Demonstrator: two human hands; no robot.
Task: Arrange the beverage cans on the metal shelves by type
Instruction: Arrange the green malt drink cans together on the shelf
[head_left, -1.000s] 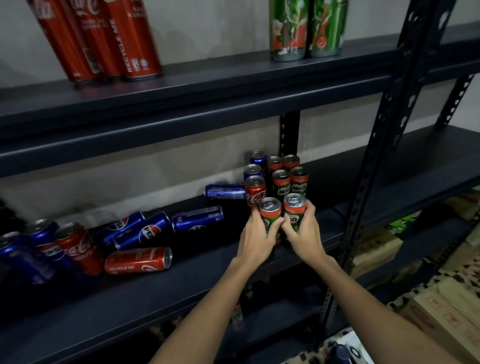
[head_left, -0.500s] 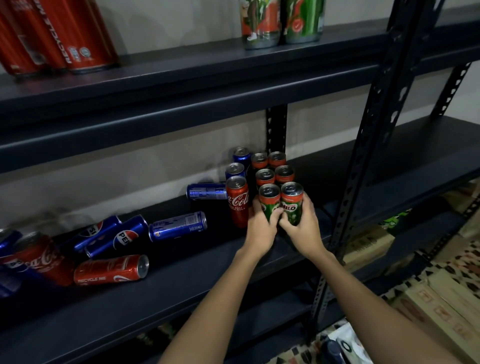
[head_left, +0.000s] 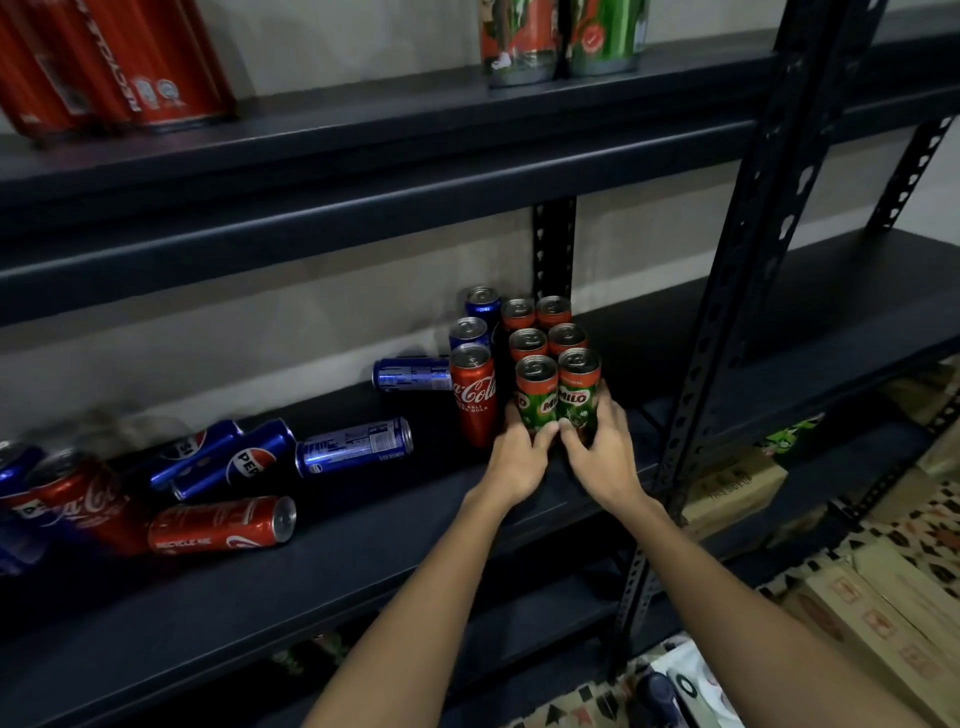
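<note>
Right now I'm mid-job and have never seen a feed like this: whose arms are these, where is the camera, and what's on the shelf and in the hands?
There is no machine here. A person works with two bare hands, and the single picture comes from a wide-angle camera worn on their head, looking forward and down.

The left hand grips the front left Milo can, and the right hand grips the front right Milo can. Both cans stand upright on the middle shelf, in front of four more Milo cans in two rows.

Just left of them stand an upright Coca-Cola can and two upright blue cans. Further left, blue Pepsi cans and red Coca-Cola cans lie on their sides, unsorted.

The upper shelf holds red cans on the left and green cans further right.
</note>
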